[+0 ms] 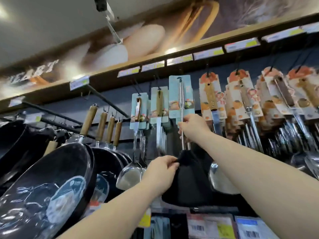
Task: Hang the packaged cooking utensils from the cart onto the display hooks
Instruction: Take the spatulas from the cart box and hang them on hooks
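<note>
**Packaged turner at the display wall.** A packaged turner (181, 102), with a steel shaft, a black head (189, 180) and a pale blue backing card (172, 94), is being held upright against the display wall. Its card top is lying just below the row of price tags (179, 59). Whether the card's hole is being carried by a hook cannot be told. The shaft is being gripped just below the card by the right hand (193, 128), with the fingers curled round it. The upper edge of the black head is being pinched by the left hand (163, 171). Just left of the held card, two blue-carded utensils (159, 104) are being displayed on hooks, with a steel spatula blade (129, 175) hanging beneath them. To the right, rows of orange-carded utensils (209, 95) are being displayed. At far left, dark frying pans (57, 178) with wooden handles (88, 119) are being carried on slanted rails. Barcode labels (215, 227) are being shown along the lower edge.
</note>
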`<state>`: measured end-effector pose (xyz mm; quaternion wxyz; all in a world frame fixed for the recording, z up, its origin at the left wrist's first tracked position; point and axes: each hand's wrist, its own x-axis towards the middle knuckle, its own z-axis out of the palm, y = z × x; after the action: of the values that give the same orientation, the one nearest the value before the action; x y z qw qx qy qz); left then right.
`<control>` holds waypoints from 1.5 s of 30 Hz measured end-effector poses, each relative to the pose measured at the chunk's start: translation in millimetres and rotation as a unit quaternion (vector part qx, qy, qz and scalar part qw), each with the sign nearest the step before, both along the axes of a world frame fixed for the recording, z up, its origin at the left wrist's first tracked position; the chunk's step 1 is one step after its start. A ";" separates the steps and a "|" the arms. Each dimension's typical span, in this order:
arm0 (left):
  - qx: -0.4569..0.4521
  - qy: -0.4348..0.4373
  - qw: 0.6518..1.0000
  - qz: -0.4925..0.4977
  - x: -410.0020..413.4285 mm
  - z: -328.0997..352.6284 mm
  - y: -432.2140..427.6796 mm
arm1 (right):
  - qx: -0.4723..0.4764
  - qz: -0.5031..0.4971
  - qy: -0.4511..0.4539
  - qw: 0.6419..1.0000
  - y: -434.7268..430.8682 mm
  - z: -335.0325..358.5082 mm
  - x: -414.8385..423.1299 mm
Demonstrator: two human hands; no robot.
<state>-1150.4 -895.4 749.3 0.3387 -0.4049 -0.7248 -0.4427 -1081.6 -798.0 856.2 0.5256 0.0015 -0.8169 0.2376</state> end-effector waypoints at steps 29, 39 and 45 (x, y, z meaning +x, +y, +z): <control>0.067 0.041 0.986 -0.150 -66.9 69.0 36.4 | 0.051 -0.101 0.133 0.985 19.8 67.8 -53.3; 0.051 0.063 0.986 -0.145 -78.2 52.3 53.3 | 0.066 -0.091 0.148 0.983 34.5 49.5 -61.2; 0.033 0.063 0.987 -0.146 -83.9 44.1 58.7 | 0.049 -0.094 0.127 0.986 46.8 41.0 -70.1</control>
<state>-1234.3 -836.7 793.4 0.3289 -0.5223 -0.6195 -0.4849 -1151.7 -751.1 897.2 0.6443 -0.0194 -0.7508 0.1444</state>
